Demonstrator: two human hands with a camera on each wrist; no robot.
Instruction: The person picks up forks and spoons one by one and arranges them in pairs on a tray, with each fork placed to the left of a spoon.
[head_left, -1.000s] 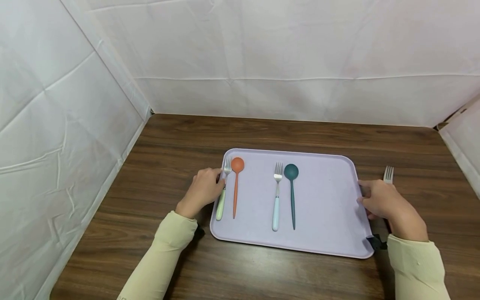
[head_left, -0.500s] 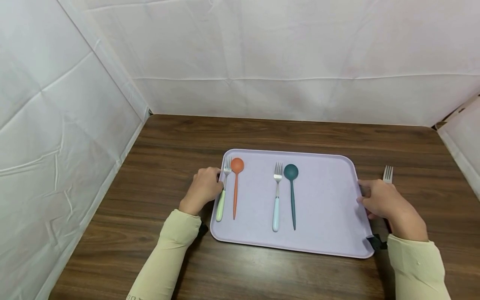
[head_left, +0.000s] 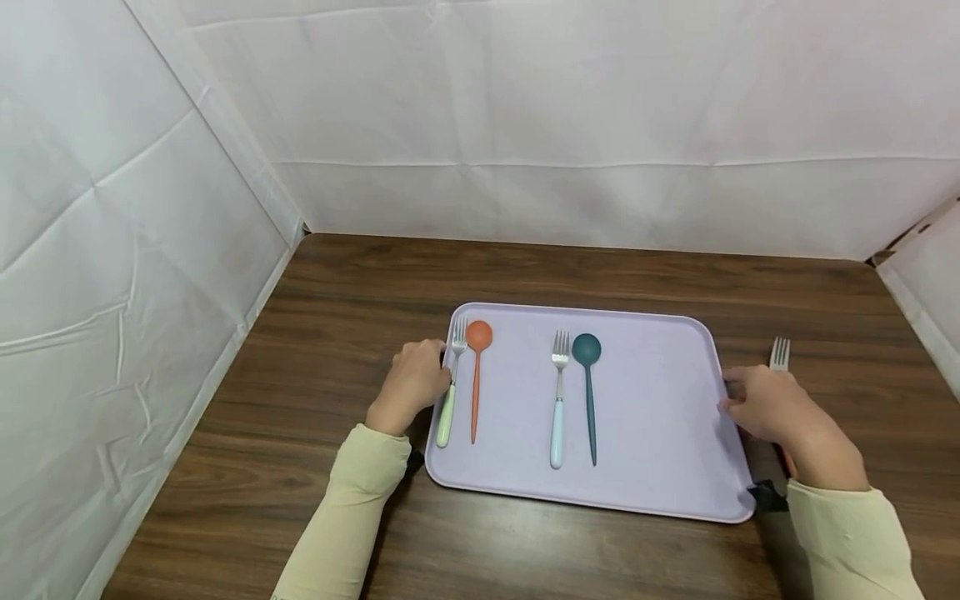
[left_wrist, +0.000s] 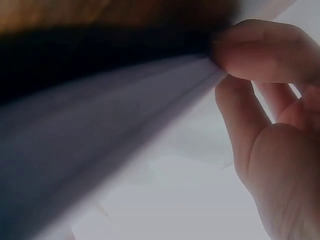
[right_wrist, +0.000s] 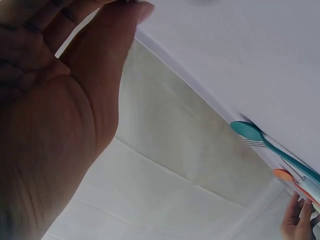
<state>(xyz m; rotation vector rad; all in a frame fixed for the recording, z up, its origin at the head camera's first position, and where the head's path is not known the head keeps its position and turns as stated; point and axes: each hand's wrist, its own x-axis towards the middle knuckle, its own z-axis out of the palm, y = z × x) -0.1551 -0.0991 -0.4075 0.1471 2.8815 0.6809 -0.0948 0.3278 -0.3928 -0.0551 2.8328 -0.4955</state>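
A lavender rectangular tray lies between my two hands. My left hand grips its left rim; the left wrist view shows thumb and fingers pinching that edge. My right hand holds the opposite rim, its thumb on the tray's edge. On the tray, beside my left hand, lie a fork with a pale green handle and an orange spoon. Near the middle are a fork with a light blue handle and a dark teal spoon, side by side. The right hand's other fingers are mostly hidden.
Another fork lies on the wooden table to the right of the tray, its middle hidden behind my right hand. White cloth walls enclose the table at the back and sides.
My left forearm has shifted slightly to the right, and the left thumb has drawn back to the tray's rim. The whole head view has shifted a little; the cutlery keeps its places on the tray.
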